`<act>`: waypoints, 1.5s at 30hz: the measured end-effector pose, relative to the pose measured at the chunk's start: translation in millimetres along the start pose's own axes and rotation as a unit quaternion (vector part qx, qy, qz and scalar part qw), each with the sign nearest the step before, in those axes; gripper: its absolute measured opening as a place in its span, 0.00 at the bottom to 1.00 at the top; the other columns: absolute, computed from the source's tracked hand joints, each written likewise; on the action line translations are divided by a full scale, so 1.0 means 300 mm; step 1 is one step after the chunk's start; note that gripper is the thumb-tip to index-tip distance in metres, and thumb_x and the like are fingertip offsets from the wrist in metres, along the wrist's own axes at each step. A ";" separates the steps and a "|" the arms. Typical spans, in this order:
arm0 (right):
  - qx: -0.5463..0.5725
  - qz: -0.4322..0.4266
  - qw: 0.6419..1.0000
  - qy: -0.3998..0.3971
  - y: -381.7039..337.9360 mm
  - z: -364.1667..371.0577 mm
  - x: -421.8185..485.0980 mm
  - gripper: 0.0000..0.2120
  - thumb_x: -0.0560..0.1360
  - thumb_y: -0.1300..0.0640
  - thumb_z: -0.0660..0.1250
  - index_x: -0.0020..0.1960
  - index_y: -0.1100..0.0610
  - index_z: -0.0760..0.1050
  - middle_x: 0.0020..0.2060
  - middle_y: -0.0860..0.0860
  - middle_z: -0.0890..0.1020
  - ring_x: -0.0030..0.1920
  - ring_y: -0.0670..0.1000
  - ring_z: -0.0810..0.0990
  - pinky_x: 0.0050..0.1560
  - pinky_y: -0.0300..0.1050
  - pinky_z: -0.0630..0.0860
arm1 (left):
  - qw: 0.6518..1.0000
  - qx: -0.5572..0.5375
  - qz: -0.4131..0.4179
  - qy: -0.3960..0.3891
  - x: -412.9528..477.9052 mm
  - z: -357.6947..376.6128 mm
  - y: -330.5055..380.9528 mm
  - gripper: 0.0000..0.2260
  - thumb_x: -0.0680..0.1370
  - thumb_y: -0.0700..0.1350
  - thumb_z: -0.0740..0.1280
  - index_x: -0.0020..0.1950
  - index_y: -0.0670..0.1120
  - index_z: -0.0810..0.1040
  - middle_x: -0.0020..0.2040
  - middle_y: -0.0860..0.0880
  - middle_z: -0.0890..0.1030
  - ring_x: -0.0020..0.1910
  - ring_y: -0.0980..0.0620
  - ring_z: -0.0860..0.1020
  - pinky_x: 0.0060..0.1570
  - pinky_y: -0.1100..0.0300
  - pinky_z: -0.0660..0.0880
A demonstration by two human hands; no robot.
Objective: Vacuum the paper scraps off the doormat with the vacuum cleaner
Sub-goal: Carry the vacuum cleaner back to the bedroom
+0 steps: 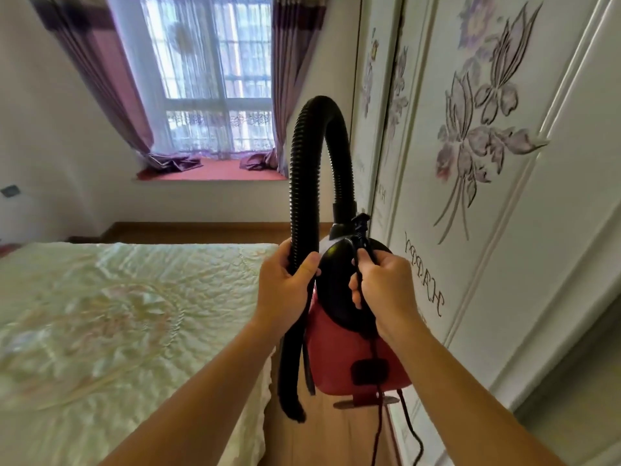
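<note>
A red and black vacuum cleaner [356, 351] hangs in the air in front of me, above the wooden floor. Its black ribbed hose [302, 153] arches up from the top of the body and drops down on the left side. My left hand [285, 287] is closed around the hose beside the body. My right hand [383, 287] grips the black handle and the power cord [408, 422], which trails down to the floor. No doormat and no paper scraps are in view.
A bed with a pale quilted cover [127, 331] fills the left. A white wardrobe with carved purple flowers [477, 183] stands close on the right. A narrow strip of wooden floor [322, 432] runs between them toward a curtained bay window [215, 95].
</note>
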State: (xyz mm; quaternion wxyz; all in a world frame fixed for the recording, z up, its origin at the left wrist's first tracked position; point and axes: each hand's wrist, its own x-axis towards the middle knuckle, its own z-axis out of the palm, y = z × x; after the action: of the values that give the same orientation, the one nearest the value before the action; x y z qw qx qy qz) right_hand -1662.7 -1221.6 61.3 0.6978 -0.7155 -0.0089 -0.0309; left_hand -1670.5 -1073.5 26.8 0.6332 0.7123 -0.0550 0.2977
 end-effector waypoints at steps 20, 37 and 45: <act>-0.011 0.023 0.999 -0.027 0.136 0.432 0.781 0.15 0.83 0.57 0.61 0.41 0.60 0.79 0.26 0.55 0.76 0.23 0.51 0.72 0.24 0.42 0.70 | 0.999 -0.017 -0.026 0.017 0.711 -0.095 -0.547 0.02 0.78 0.45 0.68 0.47 0.48 0.80 0.36 0.47 0.81 0.39 0.39 0.81 0.43 0.49 0.80; -0.004 0.022 1.000 -0.015 0.244 0.690 1.641 0.16 0.83 0.57 0.62 0.41 0.66 0.77 0.25 0.56 0.75 0.22 0.52 0.71 0.23 0.43 0.69 | 0.999 -0.024 -0.029 -0.001 1.428 -0.001 -0.995 0.08 0.81 0.35 0.68 0.47 0.47 0.80 0.37 0.48 0.80 0.36 0.55 0.79 0.39 0.64 0.76; -0.015 0.055 0.997 -0.050 0.317 0.708 2.136 0.17 0.83 0.57 0.62 0.43 0.71 0.76 0.27 0.57 0.76 0.23 0.53 0.71 0.24 0.43 0.70 | 0.997 0.008 -0.070 0.019 1.777 0.159 -1.237 0.06 0.79 0.41 0.68 0.46 0.51 0.80 0.38 0.43 0.81 0.38 0.49 0.79 0.40 0.60 0.77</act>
State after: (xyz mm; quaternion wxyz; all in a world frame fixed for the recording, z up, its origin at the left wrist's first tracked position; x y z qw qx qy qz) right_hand -1011.2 -1031.4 -2.2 0.6867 -0.7257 -0.0037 0.0434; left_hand -1049.0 -887.7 -33.5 0.6474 0.7139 0.0093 0.2666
